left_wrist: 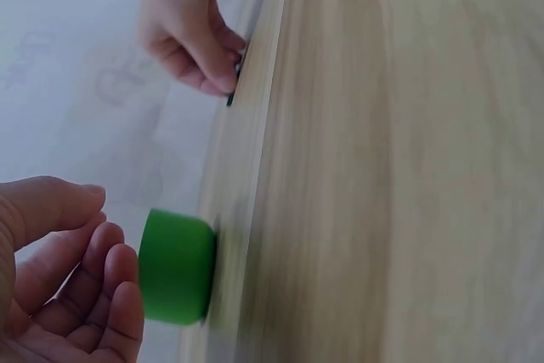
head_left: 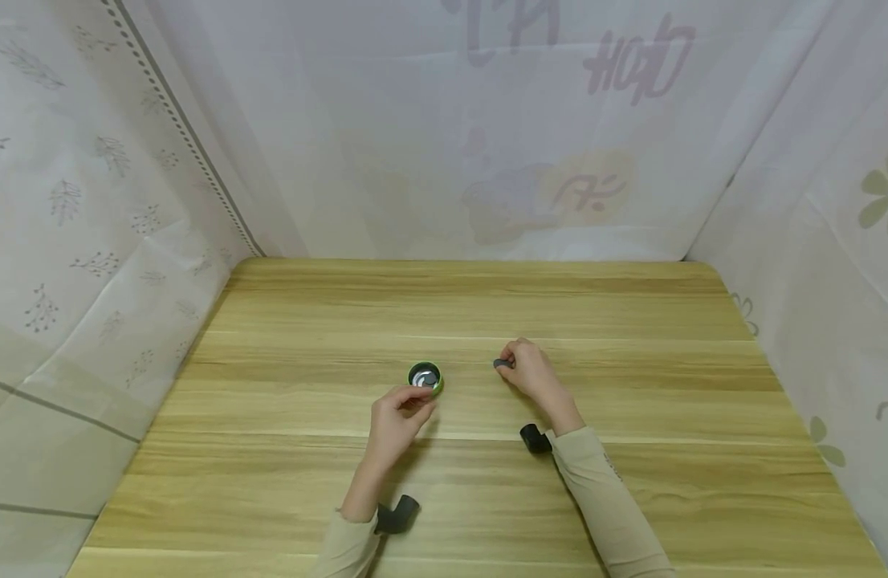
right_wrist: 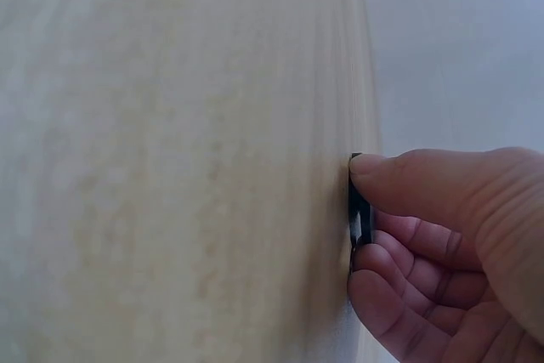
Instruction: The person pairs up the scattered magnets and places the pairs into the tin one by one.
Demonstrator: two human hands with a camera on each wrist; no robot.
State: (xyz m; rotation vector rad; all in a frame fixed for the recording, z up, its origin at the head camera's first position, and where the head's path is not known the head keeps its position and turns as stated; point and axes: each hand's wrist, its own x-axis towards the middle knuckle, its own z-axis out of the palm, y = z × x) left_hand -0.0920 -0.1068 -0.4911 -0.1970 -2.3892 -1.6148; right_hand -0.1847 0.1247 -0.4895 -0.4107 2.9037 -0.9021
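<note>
A small round green cup (head_left: 440,383) stands on the wooden table, dark inside with something pale and shiny at its bottom. My left hand (head_left: 395,427) hovers at its near side, fingers loosely bent and nothing between thumb and fingertips. Seen from the left wrist, the green cup (left_wrist: 177,268) sits just beyond the fingertips (left_wrist: 127,295). Farther right, my right hand (head_left: 532,376) pinches a small flat dark piece (head_left: 502,364) between thumb and fingers. In the right wrist view this thin black piece (right_wrist: 360,210) is on edge, right at the tabletop.
The wood-grain table (head_left: 307,337) extends around both hands. Patterned white cloth (head_left: 357,144) hangs behind it and at both sides. Black wrist-worn devices show beside the left sleeve (head_left: 398,514) and the right sleeve (head_left: 596,474).
</note>
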